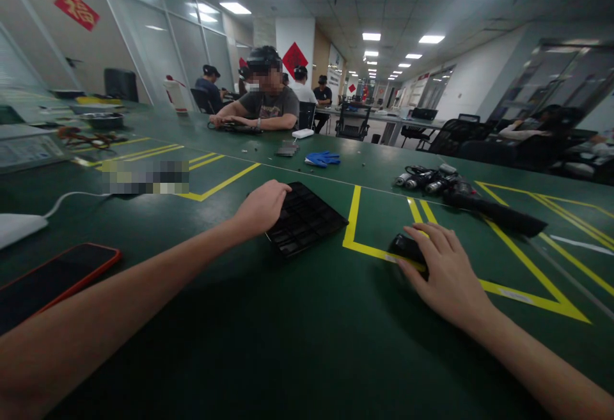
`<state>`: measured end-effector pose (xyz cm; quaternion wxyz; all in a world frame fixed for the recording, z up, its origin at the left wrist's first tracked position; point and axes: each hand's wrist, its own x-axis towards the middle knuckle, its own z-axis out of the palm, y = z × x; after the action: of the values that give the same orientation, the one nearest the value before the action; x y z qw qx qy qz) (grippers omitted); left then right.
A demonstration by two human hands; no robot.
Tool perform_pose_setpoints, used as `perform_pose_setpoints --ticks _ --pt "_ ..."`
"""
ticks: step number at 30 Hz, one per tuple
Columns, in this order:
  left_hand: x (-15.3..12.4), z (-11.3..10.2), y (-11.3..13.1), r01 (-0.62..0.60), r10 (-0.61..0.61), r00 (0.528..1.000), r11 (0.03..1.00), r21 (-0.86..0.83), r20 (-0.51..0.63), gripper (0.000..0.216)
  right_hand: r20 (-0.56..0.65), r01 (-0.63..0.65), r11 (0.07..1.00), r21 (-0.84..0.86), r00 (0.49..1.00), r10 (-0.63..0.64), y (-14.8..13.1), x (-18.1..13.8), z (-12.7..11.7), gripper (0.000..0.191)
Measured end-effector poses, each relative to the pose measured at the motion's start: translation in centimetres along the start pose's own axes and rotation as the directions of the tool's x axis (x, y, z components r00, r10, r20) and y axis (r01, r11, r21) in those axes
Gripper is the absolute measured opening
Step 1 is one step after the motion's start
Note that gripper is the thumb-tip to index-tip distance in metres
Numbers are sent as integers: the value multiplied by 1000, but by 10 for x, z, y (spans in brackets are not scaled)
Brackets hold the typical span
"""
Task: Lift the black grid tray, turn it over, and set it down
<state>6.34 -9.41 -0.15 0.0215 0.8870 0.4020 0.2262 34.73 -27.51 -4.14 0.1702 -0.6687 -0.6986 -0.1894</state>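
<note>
My left hand is closed on the upper left edge of a flat black tray with a grid of ribs or shallow compartments. The tray is tilted, its near side toward me, over the green table. Farther right, my right hand curls over a small black object, thumb on the near side and fingers on top. This object lies by the yellow tape at the corner of a marked area; my fingers hide part of it, and its kind is unclear.
A bundle of black cables and silver-ended parts lies beyond my right hand, beside a long black item. Blue gloves rest past the tray. An orange-edged phone is at left. Across the table sits a person.
</note>
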Motion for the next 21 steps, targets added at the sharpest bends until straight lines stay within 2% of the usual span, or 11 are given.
perform_pose_setpoints --ticks 1,3,5,7,9,11,15,17,19,21 --pt "-6 -1 13 -41 40 999 997 -64 -14 38 -2 48 999 21 999 -48 -10 -1 -4 52" --pt "-24 1 43 -165 181 982 964 -209 61 41 36 152 985 76 987 -155 -31 -5 -11 49" --pt "-43 9 68 -350 421 893 872 -342 158 44 107 238 962 136 962 -253 -48 -10 -15 44" --pt "-57 19 82 -457 577 784 786 -417 229 44 176 257 946 200 940 -293 -58 -13 -16 37" --pt "-62 28 84 -476 621 734 760 -443 275 44 219 221 939 262 934 -281 -61 -14 -14 33" --pt "-61 31 81 -456 606 738 772 -443 297 42 225 188 933 306 938 -263 -59 -14 -12 31" --pt "-60 22 83 -471 601 751 777 -418 273 37 129 180 921 346 963 -237 -56 -17 -17 35" --pt "-70 17 92 -530 656 720 730 -432 225 43 15 229 905 360 968 -251 -61 -22 -26 41" --pt "-87 18 102 -618 748 638 638 -460 181 45 -106 378 853 360 925 -366 -73 -28 -33 47" --pt "-106 26 108 -707 842 517 522 -477 156 36 -175 535 770 349 844 -507 -89 -35 -36 45"
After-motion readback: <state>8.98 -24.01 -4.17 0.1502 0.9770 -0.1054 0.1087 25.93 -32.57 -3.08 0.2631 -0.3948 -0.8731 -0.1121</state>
